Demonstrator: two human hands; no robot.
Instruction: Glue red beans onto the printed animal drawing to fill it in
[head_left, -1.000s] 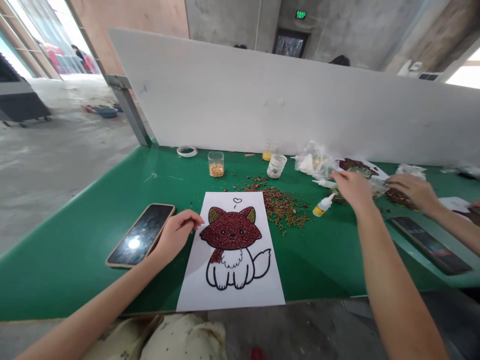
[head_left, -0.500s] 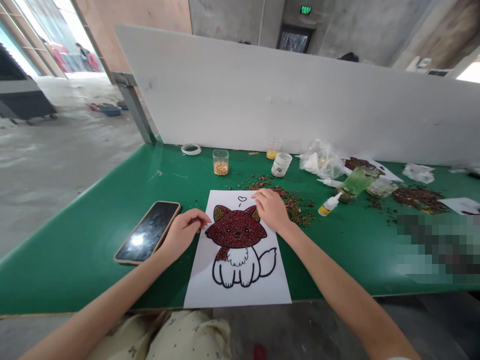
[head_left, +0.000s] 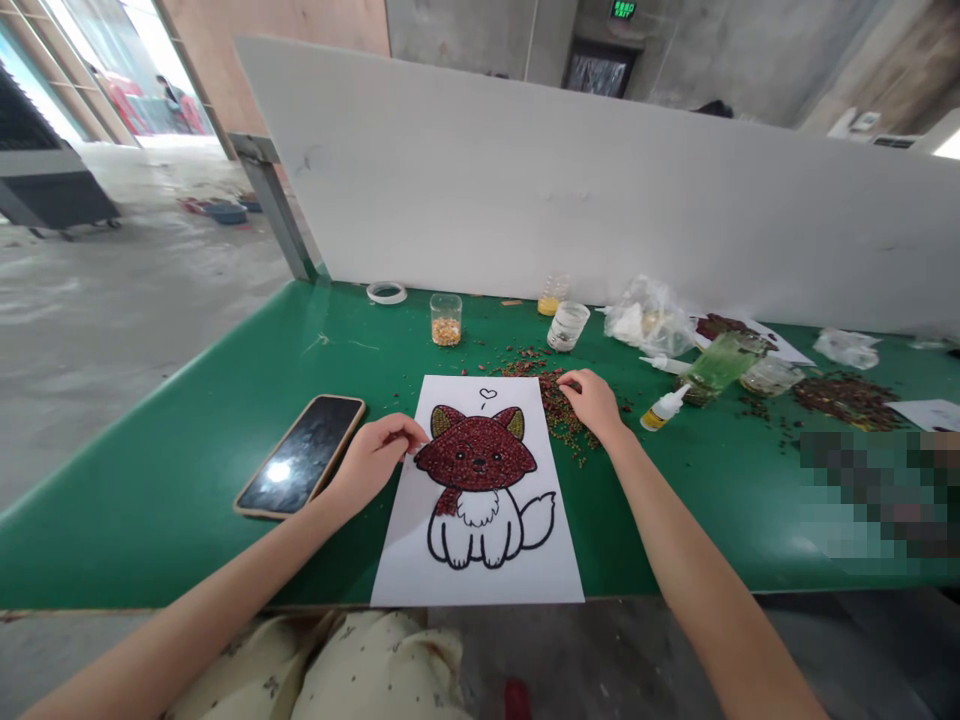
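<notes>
Daylight floods through the doorway [head_left: 169, 75] at upper left, washing it out. The room is dimmer and evenly lit. A white glare spot burns on the phone [head_left: 315, 450]; soft sheen pales the green desk [head_left: 150, 480]. Wide-angle stretching bends the edges, distant detail is soft, and coarse pixel blocks mask the lower right.

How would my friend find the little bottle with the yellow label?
On the green table, find the fox picture. Go right, past the scattered beans beside it. The bottle there has a white nozzle and yellow label, unlike the bigger greenish container just behind it.
</notes>
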